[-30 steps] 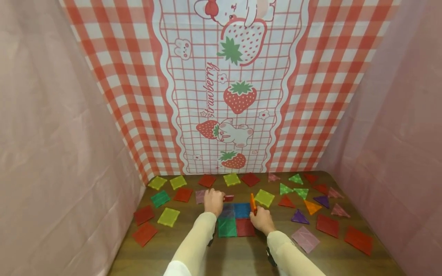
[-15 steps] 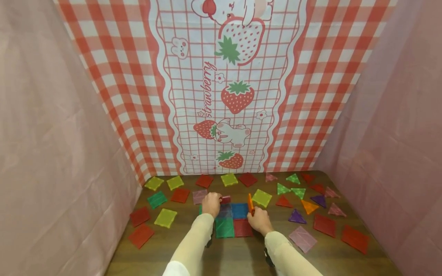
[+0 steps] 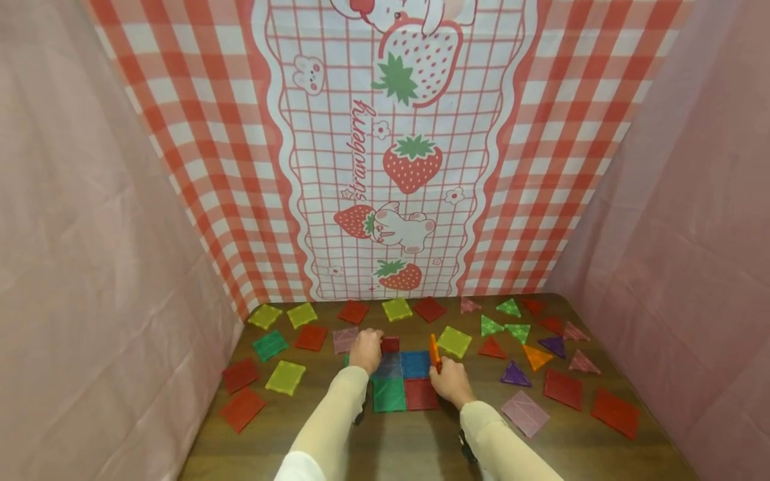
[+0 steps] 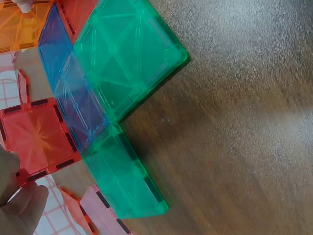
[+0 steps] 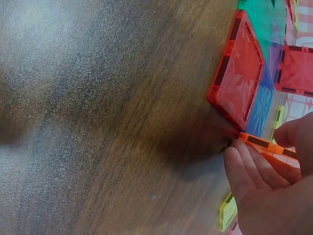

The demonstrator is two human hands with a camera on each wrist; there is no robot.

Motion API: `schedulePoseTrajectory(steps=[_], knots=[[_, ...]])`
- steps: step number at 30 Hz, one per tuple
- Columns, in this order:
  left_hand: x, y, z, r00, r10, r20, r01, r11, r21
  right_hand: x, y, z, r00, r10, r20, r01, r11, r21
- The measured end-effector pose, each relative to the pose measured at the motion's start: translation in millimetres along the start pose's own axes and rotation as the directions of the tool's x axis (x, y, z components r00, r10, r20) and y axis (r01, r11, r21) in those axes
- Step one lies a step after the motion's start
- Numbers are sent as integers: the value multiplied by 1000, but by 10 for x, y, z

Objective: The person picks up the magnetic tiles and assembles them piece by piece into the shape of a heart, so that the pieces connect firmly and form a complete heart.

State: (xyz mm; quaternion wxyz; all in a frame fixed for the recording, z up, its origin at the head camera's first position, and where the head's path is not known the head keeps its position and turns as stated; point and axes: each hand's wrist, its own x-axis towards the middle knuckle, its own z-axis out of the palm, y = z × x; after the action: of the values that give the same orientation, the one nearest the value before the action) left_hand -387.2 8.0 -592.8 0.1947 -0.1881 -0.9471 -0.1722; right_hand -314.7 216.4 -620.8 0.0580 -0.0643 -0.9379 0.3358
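Observation:
Four-square base of flat magnetic tiles lies mid-table: a purple tile [image 3: 391, 365], a blue tile [image 3: 416, 365], a green tile [image 3: 390, 394] and a red tile [image 3: 422, 394]. My left hand [image 3: 365, 351] pinches a corner of another red square tile [image 4: 39, 139], which stands upright along the purple tile's far edge. On the purple tile's left side, a second green tile [image 4: 124, 178] stands on edge. My right hand [image 3: 451, 382] holds an orange tile [image 3: 435, 351] upright at the blue tile's right edge, thumb on one face and fingers on the other.
Loose square tiles lie to the left, among them a yellow tile [image 3: 285, 377] and a red tile [image 3: 242, 409]. Several triangles, such as a purple triangle [image 3: 516, 374], are spread at right near a pink square [image 3: 526, 413]. A patterned cloth [image 3: 409, 234] hangs behind the table.
The red tile in my left hand now shows more of its face, standing taller behind the purple tile. My right hand keeps the orange tile at the blue tile's side. The head view has shifted slightly.

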Motion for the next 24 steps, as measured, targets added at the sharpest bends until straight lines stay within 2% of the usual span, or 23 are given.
schedulePoseTrajectory(steps=[9, 17, 24], knots=[[-16, -25, -21, 999, -14, 36, 14, 1000, 13, 22, 10, 33, 1000, 0, 4, 0, 1000, -12], [-2, -8, -54, 995, -101, 19, 100, 995, 19, 17, -4, 28, 1000, 6, 17, -5, 1000, -10], [-27, -26, -81, 993, -109, 39, 108, 994, 18, 18, -2, 32, 1000, 9, 8, -9, 1000, -8]])
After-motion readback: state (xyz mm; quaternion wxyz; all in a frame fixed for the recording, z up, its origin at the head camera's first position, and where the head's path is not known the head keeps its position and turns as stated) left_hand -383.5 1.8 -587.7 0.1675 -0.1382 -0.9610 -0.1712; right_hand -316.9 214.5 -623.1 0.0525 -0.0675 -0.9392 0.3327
